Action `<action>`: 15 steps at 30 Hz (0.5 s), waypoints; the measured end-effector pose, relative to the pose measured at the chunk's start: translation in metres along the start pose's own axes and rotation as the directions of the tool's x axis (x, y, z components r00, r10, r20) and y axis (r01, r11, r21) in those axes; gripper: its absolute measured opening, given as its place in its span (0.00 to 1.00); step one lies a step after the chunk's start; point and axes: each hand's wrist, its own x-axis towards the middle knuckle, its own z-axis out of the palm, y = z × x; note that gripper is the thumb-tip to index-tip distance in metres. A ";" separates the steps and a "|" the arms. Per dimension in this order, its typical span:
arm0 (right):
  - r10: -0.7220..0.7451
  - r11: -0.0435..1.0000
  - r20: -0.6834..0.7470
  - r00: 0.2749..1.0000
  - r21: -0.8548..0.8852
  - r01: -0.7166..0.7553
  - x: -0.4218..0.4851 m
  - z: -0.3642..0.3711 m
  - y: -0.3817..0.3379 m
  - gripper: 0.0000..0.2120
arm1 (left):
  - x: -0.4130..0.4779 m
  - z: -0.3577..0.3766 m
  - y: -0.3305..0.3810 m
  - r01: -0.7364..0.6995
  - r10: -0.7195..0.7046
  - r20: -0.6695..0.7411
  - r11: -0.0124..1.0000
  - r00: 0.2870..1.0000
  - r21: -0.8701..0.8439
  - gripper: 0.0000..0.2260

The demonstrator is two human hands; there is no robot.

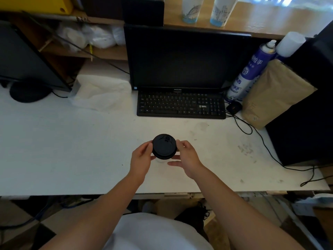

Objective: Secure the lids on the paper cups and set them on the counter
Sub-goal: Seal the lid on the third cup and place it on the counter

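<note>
A black plastic lid (164, 146) sits on top of a white paper cup (161, 160), of which only a sliver shows beneath the lid. The cup stands on the white desk (72, 141), in front of the keyboard. My left hand (142, 157) grips the lid's left edge. On the lid's right edge rests my right hand (186, 157), thumb on top and fingers curled under the rim. Two tall printed paper cups (191, 9) (222, 11) stand without lids on the wooden counter (261, 20) at the back.
A black keyboard (181, 104) and monitor (180, 56) stand behind the cup. A spray can (250, 71), a brown paper bag (275, 94) and a black box (306, 105) crowd the right side. Cables (266, 147) trail across the desk's right part. A white plastic bag (102, 92) lies at left.
</note>
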 end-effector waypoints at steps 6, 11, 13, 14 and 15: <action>0.008 0.996 -0.018 1.000 -0.090 -0.010 0.001 0.008 0.005 0.23 | -0.009 0.011 0.005 0.114 -0.116 -0.005 0.987 0.993 -0.111 0.17; 0.018 0.999 -0.030 0.999 -0.051 -0.019 -0.001 0.014 0.007 0.20 | -0.008 0.014 0.005 0.131 -0.131 0.003 0.983 0.991 -0.126 0.19; 0.000 0.997 -0.034 0.999 -0.082 -0.003 -0.002 0.015 0.006 0.19 | -0.008 0.013 0.006 0.144 -0.144 0.012 0.980 0.990 -0.140 0.19; -0.013 0.994 -0.036 0.999 -0.106 0.009 -0.002 0.015 0.005 0.18 | -0.008 0.012 0.006 0.147 -0.146 0.016 0.978 0.989 -0.146 0.18; -0.026 0.991 -0.035 0.999 -0.132 0.021 -0.002 0.014 0.004 0.17 | -0.008 0.012 0.006 0.149 -0.147 0.019 0.977 0.989 -0.152 0.18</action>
